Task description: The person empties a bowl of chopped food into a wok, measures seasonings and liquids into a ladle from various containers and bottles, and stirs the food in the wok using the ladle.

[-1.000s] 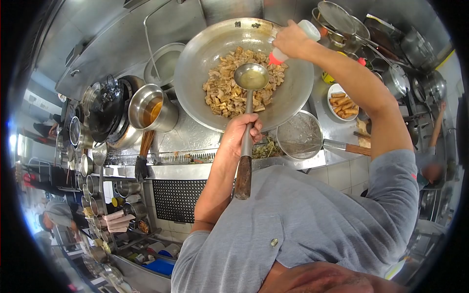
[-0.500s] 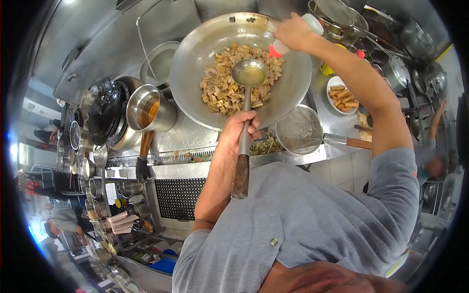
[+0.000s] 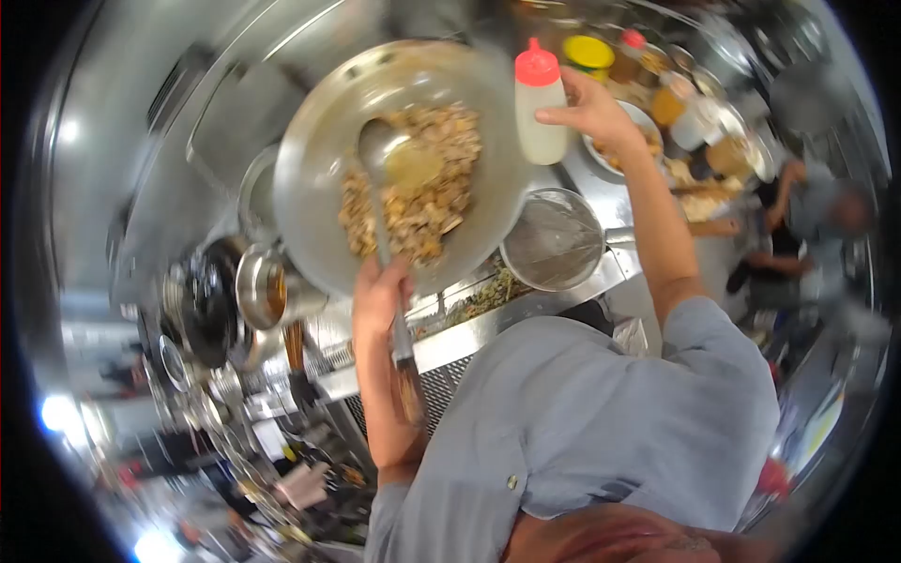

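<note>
My left hand (image 3: 380, 293) is closed around the handle of a long metal ladle (image 3: 377, 195) with a wooden grip end. The ladle's bowl is tipped inside a wide wok (image 3: 305, 202), beside a yellowish pool of liquid (image 3: 413, 167) on the chopped meat pieces (image 3: 441, 206). At the wok's right rim my right hand (image 3: 589, 111) grips a squeeze bottle (image 3: 542, 122) with a red nozzle cap and pale contents. The bottle stands upright, nozzle up, with my thumb across its side. Some blur softens the picture.
A mesh strainer (image 3: 554, 242) lies right of the wok, near a white bowl (image 3: 605, 155) of fried rolls. Behind it stand a yellow-lidded tub (image 3: 589, 54) and several sauce containers. At left is a metal pot (image 3: 258, 286) of brown liquid. Another person (image 3: 817, 220) is at far right.
The squeeze bottle has turned from nozzle down over the meat to upright at the wok's right side. The ladle has tipped, and its liquid now lies on the meat. The view has rotated.
</note>
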Demonstrator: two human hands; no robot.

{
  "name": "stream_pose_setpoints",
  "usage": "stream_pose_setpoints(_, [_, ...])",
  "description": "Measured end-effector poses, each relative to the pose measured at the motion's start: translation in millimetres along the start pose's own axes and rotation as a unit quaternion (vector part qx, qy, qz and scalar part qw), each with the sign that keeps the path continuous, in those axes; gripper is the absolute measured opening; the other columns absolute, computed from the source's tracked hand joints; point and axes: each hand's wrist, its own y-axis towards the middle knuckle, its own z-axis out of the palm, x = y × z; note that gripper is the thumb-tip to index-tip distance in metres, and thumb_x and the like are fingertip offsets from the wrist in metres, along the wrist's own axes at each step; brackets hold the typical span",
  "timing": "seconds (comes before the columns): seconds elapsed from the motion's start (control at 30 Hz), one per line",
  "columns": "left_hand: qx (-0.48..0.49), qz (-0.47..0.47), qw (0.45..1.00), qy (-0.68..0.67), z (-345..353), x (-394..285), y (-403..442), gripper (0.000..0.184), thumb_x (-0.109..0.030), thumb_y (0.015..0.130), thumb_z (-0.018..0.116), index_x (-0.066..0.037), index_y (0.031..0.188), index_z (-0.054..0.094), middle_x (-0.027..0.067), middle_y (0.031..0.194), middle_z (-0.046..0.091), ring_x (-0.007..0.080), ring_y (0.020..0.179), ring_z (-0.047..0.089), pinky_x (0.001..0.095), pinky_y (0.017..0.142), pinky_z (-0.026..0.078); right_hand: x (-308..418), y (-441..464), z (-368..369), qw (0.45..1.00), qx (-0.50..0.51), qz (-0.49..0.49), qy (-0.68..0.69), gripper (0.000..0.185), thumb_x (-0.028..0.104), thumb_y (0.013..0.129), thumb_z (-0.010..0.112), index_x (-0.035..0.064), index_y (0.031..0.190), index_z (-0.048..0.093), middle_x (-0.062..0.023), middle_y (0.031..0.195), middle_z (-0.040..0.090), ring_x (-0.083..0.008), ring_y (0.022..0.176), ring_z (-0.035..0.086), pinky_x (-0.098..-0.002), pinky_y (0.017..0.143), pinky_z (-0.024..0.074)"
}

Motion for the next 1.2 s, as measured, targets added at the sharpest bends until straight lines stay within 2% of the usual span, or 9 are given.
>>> stream_pose_setpoints(0.1, [-0.181, 0.126, 0.891, 0.398, 20, -7, 12, 0.030, -0.019, 0.086, 0.057, 0.006, 0.102, 0.053, 0.0344, 0.084, 0.063, 0.0539, 0.086, 0.059, 0.0557, 0.075, 0.046, -27, -24, -60, 0.988, -0.151, -0.003, -0.008, 0.063, 0.027, 0.072, 0.082, 0.0023, 0.125, 0.058, -0.0116, 0.113, 0.067, -0.0208, 0.102, 0.064, -0.0349, 0.089, 0.0493])
stream_pose_setpoints(0.3, [-0.190, 0.189, 0.851, 0.452, 22, 10, 56, 0.027, -0.018, 0.086, 0.058, 0.003, 0.103, 0.052, 0.0266, 0.074, 0.063, 0.0443, 0.066, 0.062, 0.0494, 0.061, 0.049, -108, 3, -158, 0.896, -0.382, 0.031, -0.224, 0.071, 0.029, 0.071, 0.079, 0.0019, 0.128, 0.047, -0.0204, 0.110, 0.066, -0.0331, 0.102, 0.065, -0.0414, 0.087, 0.0508])
stream_pose_setpoints(0.47, [-0.142, 0.089, 0.985, -0.028, 40, 4, 43, 0.019, -0.016, 0.090, 0.057, -0.001, 0.102, 0.054, 0.0019, 0.061, 0.046, 0.0104, 0.043, 0.042, 0.0258, 0.042, 0.035, -150, 36, -167, 0.827, -0.399, 0.122, -0.377, 0.045, 0.014, 0.074, 0.069, 0.0003, 0.111, 0.050, -0.0233, 0.104, 0.063, -0.0405, 0.101, 0.061, -0.0476, 0.087, 0.0492])
stream_pose_setpoints(0.6, [-0.112, 0.081, 0.976, -0.171, 47, -2, 20, 0.020, -0.014, 0.091, 0.057, 0.000, 0.104, 0.054, 0.0023, 0.061, 0.046, 0.0114, 0.040, 0.038, 0.0260, 0.041, 0.033, -214, 67, -161, 0.798, -0.415, 0.209, -0.383, 0.085, 0.021, 0.066, 0.080, -0.0037, 0.133, 0.033, -0.0276, 0.113, 0.060, -0.0432, 0.101, 0.062, -0.0486, 0.085, 0.0517])
stream_pose_setpoints(0.73, [-0.069, 0.060, 0.951, -0.294, 34, 17, 1, 0.025, -0.017, 0.093, 0.056, 0.001, 0.110, 0.053, 0.0021, 0.063, 0.047, 0.0096, 0.043, 0.038, 0.0247, 0.043, 0.033, -251, 72, -156, 0.824, -0.398, 0.344, -0.208, 0.081, 0.012, 0.077, 0.070, -0.0054, 0.141, 0.022, -0.0305, 0.130, 0.047, -0.0458, 0.115, 0.053, -0.0503, 0.093, 0.0472])
stream_pose_setpoints(0.83, [-0.043, 0.057, 0.931, -0.358, 38, 22, -3, 0.026, -0.017, 0.094, 0.056, 0.001, 0.112, 0.054, 0.0017, 0.066, 0.048, 0.0084, 0.043, 0.038, 0.0231, 0.046, 0.035, -227, 51, -131, 0.820, -0.457, 0.232, -0.255, 0.086, 0.017, 0.082, 0.068, -0.0094, 0.143, 0.013, -0.0326, 0.123, 0.054, -0.0428, 0.108, 0.058, -0.0487, 0.090, 0.0488])
stream_pose_setpoints(0.97, [-0.051, 0.125, 0.903, -0.408, 55, 17, 13, 0.023, -0.017, 0.094, 0.057, 0.000, 0.109, 0.054, 0.0012, 0.068, 0.048, 0.0081, 0.046, 0.038, 0.0239, 0.047, 0.036, -67, -49, -10, 0.985, -0.014, 0.173, 0.004, 0.041, 0.037, 0.092, 0.060, 0.0055, 0.118, 0.061, -0.0132, 0.098, 0.070, -0.0279, 0.094, 0.067, -0.0410, 0.081, 0.0527])
stream_pose_setpoints(1.03, [-0.041, 0.159, 0.881, -0.443, 68, 14, 33, 0.021, -0.018, 0.095, 0.056, -0.001, 0.107, 0.053, 0.0015, 0.072, 0.049, 0.0082, 0.052, 0.042, 0.0236, 0.049, 0.037, -9, -90, 47, 0.901, 0.308, 0.176, 0.251, 0.048, 0.046, 0.095, 0.058, 0.0075, 0.124, 0.059, -0.0125, 0.107, 0.068, -0.0211, 0.098, 0.066, -0.0339, 0.085, 0.0537])
stream_pose_setpoints(1.2, [-0.007, 0.127, 0.941, -0.314, 97, -11, 24, 0.030, -0.025, 0.099, 0.054, 0.000, 0.116, 0.051, 0.0090, 0.100, 0.063, 0.0178, 0.083, 0.060, 0.0302, 0.070, 0.050, 32, -110, 122, 0.730, 0.317, 0.350, 0.494, 0.037, 0.025, 0.093, 0.062, 0.0012, 0.119, 0.055, -0.0066, 0.076, 0.061, -0.0144, 0.054, 0.056, -0.0317, 0.049, 0.0483])
